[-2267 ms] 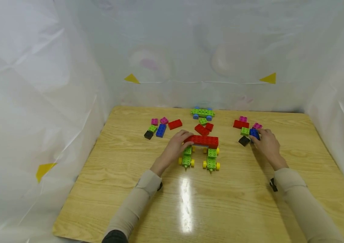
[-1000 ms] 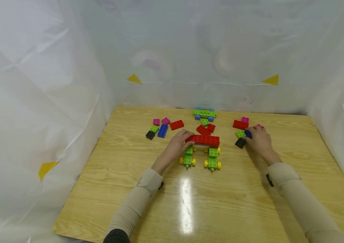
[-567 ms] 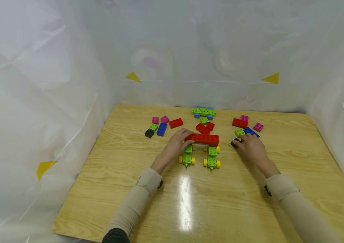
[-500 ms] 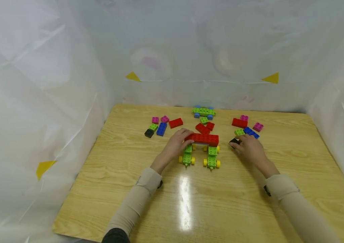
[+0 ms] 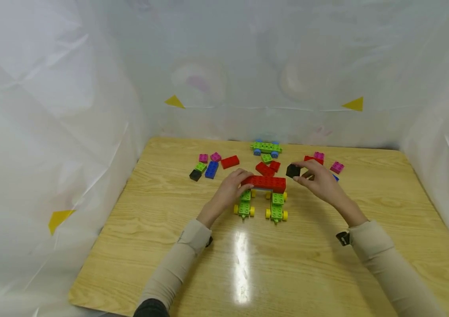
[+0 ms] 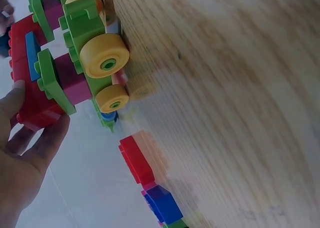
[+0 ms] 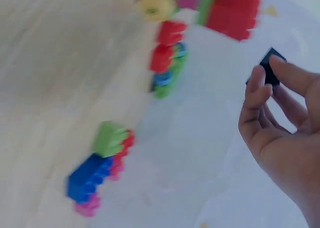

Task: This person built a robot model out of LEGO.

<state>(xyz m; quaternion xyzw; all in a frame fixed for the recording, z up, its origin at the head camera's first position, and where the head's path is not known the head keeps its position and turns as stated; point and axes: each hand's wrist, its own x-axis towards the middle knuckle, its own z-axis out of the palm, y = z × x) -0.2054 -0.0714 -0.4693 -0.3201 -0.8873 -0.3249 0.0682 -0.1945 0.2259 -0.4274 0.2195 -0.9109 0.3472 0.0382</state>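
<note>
A long red beam [image 5: 268, 182] bridges two green wheeled bases [image 5: 244, 207] with yellow wheels. The left hand [image 5: 229, 190] grips the beam's left end, thumb in front and fingers behind. In the left wrist view, the red beam [image 6: 37, 100] rests on green and magenta bricks above the yellow wheels [image 6: 105, 56], and a blue piece lies against its side. Raised off the table, a black brick [image 5: 293, 171] is pinched by the right hand [image 5: 321, 182], just right of the beam and apart from it. The right wrist view shows the black brick [image 7: 271, 70] between thumb and fingers.
Behind the beam are red bricks [image 5: 265, 169], a small green brick [image 5: 266, 158] and a green base with blue wheels [image 5: 266, 147]. Several loose bricks lie at left, among them a blue one [image 5: 211, 170]. Magenta bricks [image 5: 337, 167] and a partly covered red one lie at right.
The right hand has left the blue brick, taken hold of the black brick, lifted it and carried it leftward towards the beam. The left hand keeps its grip in the same place.
</note>
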